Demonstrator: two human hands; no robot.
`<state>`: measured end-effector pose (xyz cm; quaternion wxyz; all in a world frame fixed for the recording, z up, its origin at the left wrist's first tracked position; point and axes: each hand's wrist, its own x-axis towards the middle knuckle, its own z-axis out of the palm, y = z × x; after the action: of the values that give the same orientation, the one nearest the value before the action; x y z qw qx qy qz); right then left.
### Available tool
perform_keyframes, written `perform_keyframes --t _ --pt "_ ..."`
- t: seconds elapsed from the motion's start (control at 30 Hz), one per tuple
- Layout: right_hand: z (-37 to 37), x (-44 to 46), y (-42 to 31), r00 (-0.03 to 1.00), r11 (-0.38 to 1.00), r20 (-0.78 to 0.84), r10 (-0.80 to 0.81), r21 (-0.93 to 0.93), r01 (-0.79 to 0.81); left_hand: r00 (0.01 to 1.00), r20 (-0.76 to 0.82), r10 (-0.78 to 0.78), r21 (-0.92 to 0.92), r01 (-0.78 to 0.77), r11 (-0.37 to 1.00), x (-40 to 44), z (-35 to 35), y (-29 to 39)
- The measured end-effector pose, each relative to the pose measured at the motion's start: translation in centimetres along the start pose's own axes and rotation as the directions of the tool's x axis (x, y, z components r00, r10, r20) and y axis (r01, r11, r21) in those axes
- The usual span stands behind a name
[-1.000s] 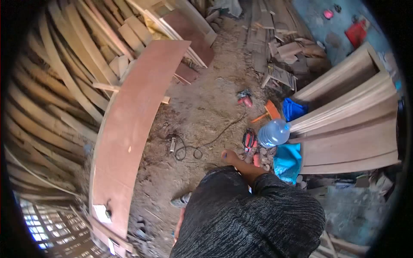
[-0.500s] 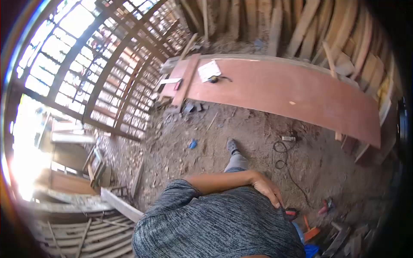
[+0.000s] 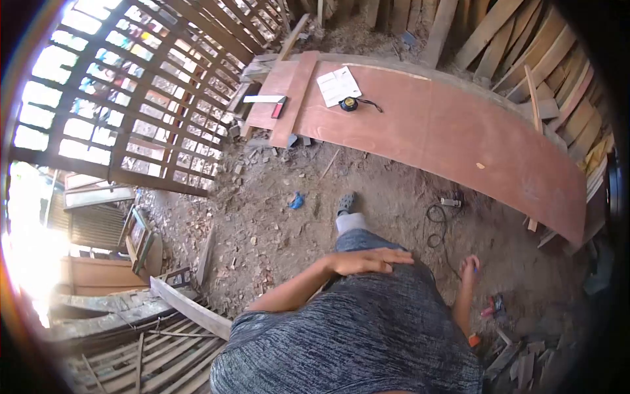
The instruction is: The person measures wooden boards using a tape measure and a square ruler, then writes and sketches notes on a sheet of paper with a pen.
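Observation:
My left hand [image 3: 373,261] lies flat against the front of my dark grey shirt, fingers stretched and holding nothing. Low on the right, my right hand [image 3: 469,265] is curled closed; a small bluish bit shows at its fingers, too small to name. Ahead lies a long reddish-brown board [image 3: 420,125]. On its left part rest a white paper [image 3: 338,85], a black and yellow tape measure [image 3: 348,104] and a try square [image 3: 278,107] with a white blade. A narrow board strip [image 3: 294,98] crosses that end.
A slatted wall [image 3: 141,98] stands at the left, with wood pieces [image 3: 190,308] below. Planks [image 3: 531,59] lean at the back right. On the dirt floor are a blue scrap [image 3: 296,200], a cable [image 3: 434,226] and a red tool [image 3: 490,307].
The view has swung left, bringing the slatted wall into sight. My left hand now lies flatter on the shirt than half a second ago, and my right hand has come back into view.

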<state>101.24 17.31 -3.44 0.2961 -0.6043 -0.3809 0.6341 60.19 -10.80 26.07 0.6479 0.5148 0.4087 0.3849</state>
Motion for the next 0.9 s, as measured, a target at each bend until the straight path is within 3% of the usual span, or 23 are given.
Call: perform_keyframes --t 0.1,0.17,0.27,0.3,0.37,0.4,0.47,0.5,0.6,0.63,0.8,0.9 --pt "6.9 -0.5 4.9 0.989 0.977 -0.022 -0.143 -0.164 0.138 0.998 -0.057 0.001 -0.022 -0.002 1.0 -4.7 -5.6 1.2" --pt "11.9 -5.4 5.7 0.955 0.782 0.142 -0.261 -0.548 0.296 0.991 -0.11 -0.07 -0.009 0.069 0.998 -8.1 -9.5 3.1" --pt "14.4 -8.8 11.6 0.909 0.62 0.278 -0.311 -0.665 0.415 0.981 -0.125 -0.146 -0.099 0.134 0.986 -11.6 -15.2 2.9" --pt "15.2 -10.3 11.8 0.945 0.694 0.185 -0.268 -0.644 0.323 0.972 -0.216 -0.094 -0.002 0.095 0.995 -12.4 -16.9 3.4" --pt "16.4 -13.3 12.5 0.987 0.818 0.008 -0.159 -0.559 0.137 0.921 -0.356 -0.159 -0.175 0.101 0.979 -12.3 -20.3 4.1" --pt "15.2 -13.9 14.2 0.981 0.818 0.003 -0.194 -0.551 0.163 0.887 -0.413 -0.204 -0.256 0.102 0.961 -12.0 -21.8 4.7" --pt "12.5 -13.4 19.0 0.963 0.821 -0.013 -0.269 -0.526 0.222 0.849 -0.517 -0.104 -0.249 -0.033 0.968 -11.1 -24.2 6.7" --pt "15.0 -15.7 16.5 0.928 0.762 -0.074 -0.366 -0.597 0.253 0.821 -0.568 -0.054 -0.239 -0.102 0.966 -10.8 -25.2 8.1" --pt "13.3 -15.5 20.6 0.877 0.697 -0.126 -0.464 -0.663 0.273 0.873 -0.45 0.186 -0.297 -0.343 0.891 -10.0 -27.5 14.1" --pt "12.6 -14.8 22.2 0.829 0.645 -0.072 -0.555 -0.666 0.374 0.858 -0.411 0.31 -0.337 -0.458 0.823 -9.5 -27.6 15.5" --pt "16.2 -15.2 18.5 0.916 0.736 -0.133 -0.379 -0.644 0.211 0.691 -0.186 0.698 -0.519 -0.673 0.527 -5.9 -26.1 24.0" --pt "18.4 -14.4 16.8 0.948 0.742 -0.149 -0.281 -0.66 0.116 0.683 -0.139 0.717 -0.658 -0.605 0.449 -6.4 -23.9 27.2"
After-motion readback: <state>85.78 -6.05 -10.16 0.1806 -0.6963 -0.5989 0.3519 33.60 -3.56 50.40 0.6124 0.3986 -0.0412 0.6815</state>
